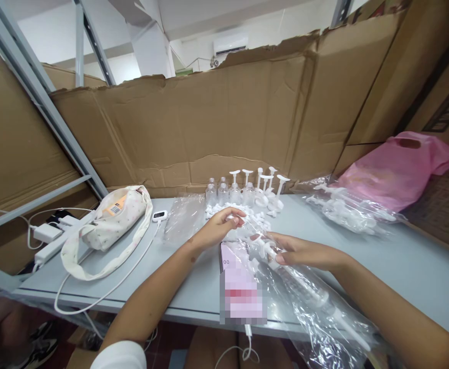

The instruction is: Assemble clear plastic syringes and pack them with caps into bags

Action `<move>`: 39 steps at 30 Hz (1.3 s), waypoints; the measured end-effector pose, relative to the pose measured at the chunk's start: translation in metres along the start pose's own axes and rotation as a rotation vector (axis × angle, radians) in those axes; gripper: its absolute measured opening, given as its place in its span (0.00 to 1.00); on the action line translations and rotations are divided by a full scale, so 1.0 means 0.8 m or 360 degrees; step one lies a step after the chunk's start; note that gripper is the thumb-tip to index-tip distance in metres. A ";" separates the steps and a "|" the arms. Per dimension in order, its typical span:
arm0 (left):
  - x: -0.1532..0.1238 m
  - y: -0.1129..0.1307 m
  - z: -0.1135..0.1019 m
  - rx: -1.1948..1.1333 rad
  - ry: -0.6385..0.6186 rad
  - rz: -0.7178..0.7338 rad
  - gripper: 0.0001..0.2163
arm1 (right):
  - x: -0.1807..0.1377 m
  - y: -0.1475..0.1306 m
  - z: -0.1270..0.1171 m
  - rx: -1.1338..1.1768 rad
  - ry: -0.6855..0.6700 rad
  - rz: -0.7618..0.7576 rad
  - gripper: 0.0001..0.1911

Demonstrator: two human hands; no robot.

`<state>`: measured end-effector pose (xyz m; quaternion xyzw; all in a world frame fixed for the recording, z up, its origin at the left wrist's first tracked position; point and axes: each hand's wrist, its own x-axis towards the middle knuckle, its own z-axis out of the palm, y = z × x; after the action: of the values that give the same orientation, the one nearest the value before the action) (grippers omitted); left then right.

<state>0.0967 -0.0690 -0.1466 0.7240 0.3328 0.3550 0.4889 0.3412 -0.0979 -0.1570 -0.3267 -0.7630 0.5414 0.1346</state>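
A white pump head [267, 251] is lying on a clear plastic bag [304, 297] spread over the grey counter [420, 266], just in front of a row of small bottles [234, 193]. The right hand [299, 252] is pressing on that pump head, its grip closing around it through the crinkled plastic. The left hand [218, 228] is pinching a small white piece [235, 219] between thumb and fingertips, grip narrow, just in front of the bottles. About four clear bottles are standing in the row, with roughly five pump heads sticking up beside them; loose white parts are lying scattered before them. A phone [239, 284] is resting between the hands. Left of the bottles, a cloth pouch [112, 220] and a white cable [105, 292] are lying. To their right, another bag of pumps [347, 210] and a pink bag [393, 169] are sitting.
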 end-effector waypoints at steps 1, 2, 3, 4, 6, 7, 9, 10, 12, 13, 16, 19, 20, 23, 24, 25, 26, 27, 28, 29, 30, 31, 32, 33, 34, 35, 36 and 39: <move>-0.002 0.003 -0.002 0.0053 -0.0034 -0.0003 0.08 | 0.000 0.000 0.000 -0.0011 0.0007 -0.0005 0.41; -0.005 0.007 -0.004 0.0115 -0.0061 -0.0005 0.10 | 0.000 -0.001 0.000 -0.0020 0.0012 -0.0008 0.41; -0.007 0.010 -0.005 0.0182 -0.0082 -0.0006 0.12 | -0.001 -0.001 0.000 -0.0025 0.0016 -0.0012 0.41; -0.009 0.012 -0.006 0.0248 -0.0097 -0.0009 0.15 | -0.001 -0.002 0.000 -0.0021 0.0015 -0.0018 0.41; -0.012 0.016 -0.008 0.0353 -0.0102 -0.0004 0.21 | -0.001 -0.004 0.001 0.0009 0.0000 -0.0037 0.42; -0.012 0.016 -0.008 0.0390 -0.0096 0.0011 0.24 | -0.001 -0.004 0.001 0.0023 -0.0006 -0.0049 0.41; -0.012 0.015 -0.010 0.0410 -0.0078 0.0080 0.27 | -0.001 -0.005 0.001 0.0030 0.0000 -0.0068 0.41; -0.012 0.015 -0.010 0.0401 -0.0071 0.0130 0.27 | -0.001 -0.005 0.001 0.0024 0.0009 -0.0069 0.41; -0.011 0.014 -0.012 0.0381 -0.0013 0.0230 0.24 | -0.002 -0.004 0.000 0.0008 0.0043 -0.0063 0.40; -0.011 0.014 -0.013 0.0385 0.0074 0.0274 0.22 | -0.002 -0.003 0.000 0.0014 0.0061 -0.0061 0.40; -0.009 0.012 -0.021 0.0493 0.0578 0.0365 0.14 | -0.004 -0.003 -0.003 0.0073 0.0111 -0.0102 0.41; -0.007 0.003 -0.032 0.0715 0.0852 0.0265 0.08 | -0.010 -0.006 -0.006 0.0136 0.0166 -0.0168 0.42; -0.006 -0.001 -0.034 0.0803 0.0790 0.0179 0.08 | -0.012 -0.007 -0.008 0.0153 0.0200 -0.0181 0.42; -0.005 -0.014 -0.034 0.1041 0.0322 -0.0001 0.08 | -0.021 -0.005 -0.012 0.0212 0.0335 -0.0232 0.43; -0.004 -0.017 -0.031 0.1106 0.0157 0.0000 0.09 | -0.023 -0.004 -0.013 0.0244 0.0383 -0.0259 0.44; -0.002 -0.019 -0.026 0.1166 0.0017 0.0022 0.10 | -0.025 -0.002 -0.014 0.0289 0.0423 -0.0289 0.45; -0.001 -0.019 -0.020 0.1217 -0.0095 0.0049 0.11 | -0.026 0.000 -0.014 0.0346 0.0456 -0.0323 0.46; 0.001 -0.019 -0.014 0.1262 -0.0177 0.0069 0.12 | -0.027 0.002 -0.015 0.0409 0.0494 -0.0358 0.46; 0.004 -0.017 -0.008 0.1305 -0.0229 0.0076 0.12 | -0.028 0.004 -0.015 0.0467 0.0531 -0.0382 0.47; 0.007 -0.016 -0.002 0.1342 -0.0266 0.0070 0.13 | -0.028 0.004 -0.015 0.0508 0.0566 -0.0389 0.48; 0.010 -0.014 0.004 0.1377 -0.0307 0.0054 0.13 | -0.028 0.005 -0.015 0.0526 0.0600 -0.0378 0.48; 0.013 -0.013 0.008 0.1409 -0.0354 0.0033 0.14 | -0.027 0.004 -0.015 0.0520 0.0644 -0.0356 0.48; 0.016 -0.013 0.013 0.1442 -0.0400 0.0015 0.14 | -0.026 0.004 -0.015 0.0493 0.0695 -0.0325 0.48; 0.019 -0.013 0.016 0.1477 -0.0441 0.0008 0.14 | -0.025 0.003 -0.016 0.0452 0.0746 -0.0290 0.47; 0.022 -0.015 0.020 0.1512 -0.0475 0.0013 0.15 | -0.024 0.002 -0.016 0.0406 0.0795 -0.0264 0.46; 0.026 -0.017 0.023 0.1546 -0.0498 0.0029 0.15 | -0.023 0.001 -0.015 0.0363 0.0836 -0.0248 0.44; 0.028 -0.019 0.026 0.1575 -0.0513 0.0049 0.15 | -0.022 0.000 -0.015 0.0327 0.0864 -0.0238 0.43; 0.037 -0.026 0.034 0.1605 -0.0544 0.0107 0.13 | -0.019 -0.002 -0.015 0.0275 0.0897 -0.0235 0.39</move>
<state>0.1322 -0.0513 -0.1678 0.9269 0.3543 0.0434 0.1157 0.3589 -0.0993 -0.1486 -0.3951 -0.6683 0.4810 0.4074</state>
